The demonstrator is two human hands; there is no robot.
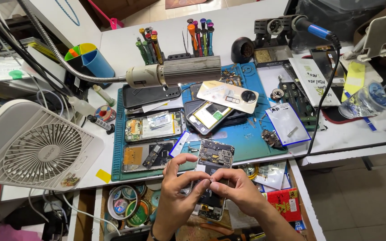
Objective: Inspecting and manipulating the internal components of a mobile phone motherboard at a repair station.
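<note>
Both hands are holding an opened smartphone (pixel 212 176) with its back cover off, circuit board showing, just past the desk's (pixel 349 134) front edge, above an open drawer (pixel 264 196). The left hand (pixel 178 187) is cradling the phone's left side, its grip closed with thumb and forefinger pinching at the phone's middle. The right hand (pixel 240 189) is meeting it there, fingertips (pixel 214 184) pinched shut on something too small to tell. Behind, on the blue work mat (pixel 246 134), other dismantled phones (pixel 155 127) are lying near the front edge. A white fan (pixel 34 147) is sitting at the desk's left end.
</note>
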